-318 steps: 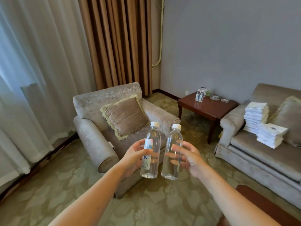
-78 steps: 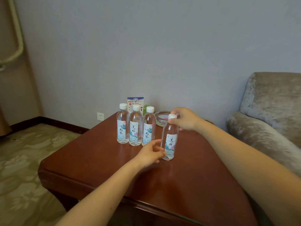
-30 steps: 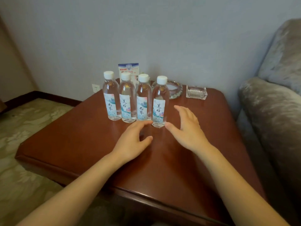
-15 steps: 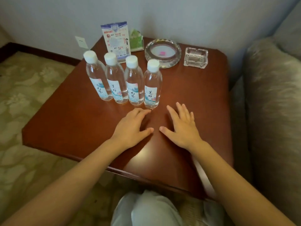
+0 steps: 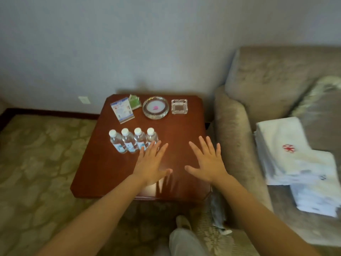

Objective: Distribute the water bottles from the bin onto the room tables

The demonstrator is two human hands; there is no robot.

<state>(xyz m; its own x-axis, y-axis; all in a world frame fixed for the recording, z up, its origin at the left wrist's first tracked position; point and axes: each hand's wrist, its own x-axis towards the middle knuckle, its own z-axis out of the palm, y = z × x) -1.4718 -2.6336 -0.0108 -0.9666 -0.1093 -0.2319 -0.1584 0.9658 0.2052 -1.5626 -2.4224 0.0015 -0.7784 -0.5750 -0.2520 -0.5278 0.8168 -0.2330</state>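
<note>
Several clear water bottles (image 5: 129, 142) with white caps and pale labels stand upright in a row on the dark red wooden side table (image 5: 103, 172). My left hand (image 5: 152, 164) hovers flat over the table, fingers spread, its fingertips in front of the rightmost bottle and hiding its lower part. My right hand (image 5: 207, 162) is spread open over the table's right side, apart from the bottles. Neither hand holds anything.
At the table's back stand a blue-and-white card (image 5: 122, 110), a green packet (image 5: 135, 102), a round glass ashtray (image 5: 155, 107) and a square glass dish (image 5: 179, 106). A beige sofa (image 5: 238, 137) with stacked white towels (image 5: 293, 154) is on the right. Patterned carpet (image 5: 36, 163) lies to the left.
The view has risen and pulled back from the table. Both hands lifted off the tabletop and spread wider, the right one moving rightward. The bottles stay in their row.
</note>
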